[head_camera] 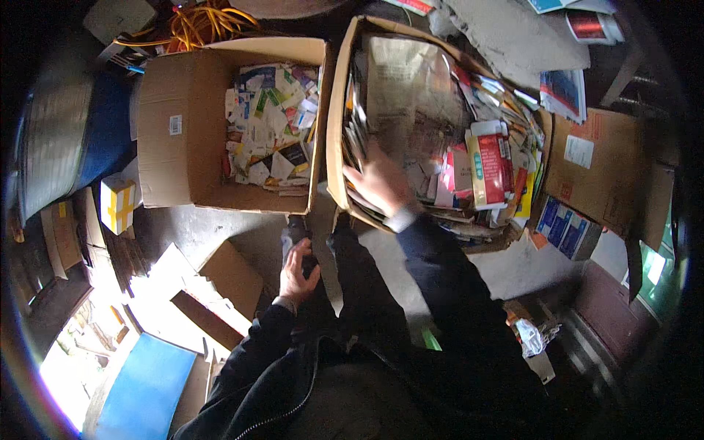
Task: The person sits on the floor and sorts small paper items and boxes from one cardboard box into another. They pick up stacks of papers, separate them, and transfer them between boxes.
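My right hand [379,179], blurred, reaches into the open right cardboard box [336,115], at upright papers [356,129] along its left wall. Whether its fingers grip any of them cannot be made out. A large, blurred printed sheet [407,82] covers the upper part of that box. Farther right in it lies a flattened red and white carton [491,165] among loose paper and card. My left hand [298,275] hangs over my left leg, fingers apart and nothing in them. The left cardboard box [165,126] stands beside the other and contains many small flattened packets [272,121].
A closed cardboard carton [597,170] stands at the right, with a blue-patterned box [566,225] by it. An orange cable coil [203,25] lies behind the left box. At lower left are a blue panel [146,385] and loose cardboard [234,278]. A yellow-taped white box [117,203] sits further left.
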Demonstrator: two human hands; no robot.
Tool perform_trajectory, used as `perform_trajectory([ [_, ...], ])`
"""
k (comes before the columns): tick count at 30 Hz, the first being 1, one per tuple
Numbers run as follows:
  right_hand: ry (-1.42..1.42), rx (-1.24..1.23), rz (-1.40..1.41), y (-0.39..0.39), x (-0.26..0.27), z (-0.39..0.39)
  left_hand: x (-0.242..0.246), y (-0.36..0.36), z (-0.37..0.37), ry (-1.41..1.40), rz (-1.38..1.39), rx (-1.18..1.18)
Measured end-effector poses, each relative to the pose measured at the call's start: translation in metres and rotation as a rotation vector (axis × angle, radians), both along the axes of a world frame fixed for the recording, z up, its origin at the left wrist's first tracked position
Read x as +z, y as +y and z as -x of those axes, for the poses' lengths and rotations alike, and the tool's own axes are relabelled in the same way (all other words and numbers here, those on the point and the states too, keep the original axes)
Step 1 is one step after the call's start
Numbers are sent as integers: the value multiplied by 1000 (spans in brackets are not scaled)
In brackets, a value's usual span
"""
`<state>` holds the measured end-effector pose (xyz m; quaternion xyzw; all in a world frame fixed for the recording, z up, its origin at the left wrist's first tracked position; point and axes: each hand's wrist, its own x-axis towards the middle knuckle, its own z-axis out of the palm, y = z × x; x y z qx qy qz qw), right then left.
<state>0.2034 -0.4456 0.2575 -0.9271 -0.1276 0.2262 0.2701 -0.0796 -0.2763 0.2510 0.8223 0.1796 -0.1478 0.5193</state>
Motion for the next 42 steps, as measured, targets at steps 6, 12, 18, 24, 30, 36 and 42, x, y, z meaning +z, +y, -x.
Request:
perform_trajectory([
  [6, -124, -246, -411, -86, 35, -65, 4, 4, 22, 25, 18, 60],
  [12, -541, 116, 284, -76, -104, -134, -4, 12, 46, 77, 7, 97],
  [18, -634, 260, 776, -63, -203, -115, -6, 15, 62, 188, -17, 87],
  [24, -253, 137, 337, -83, -96, -117, -13, 28, 59, 87, -49, 109],
  [30, -415, -607, -384, -53, 53, -2, -30, 44, 40, 34, 7, 343],
  [36, 72, -77, -501, 100, -8, 136, -92, 106, 22, -58, -39, 522],
  [42, 178, 170, -202, 233, -270, 75, -212, 201, -22, -264, -7, 826],
])
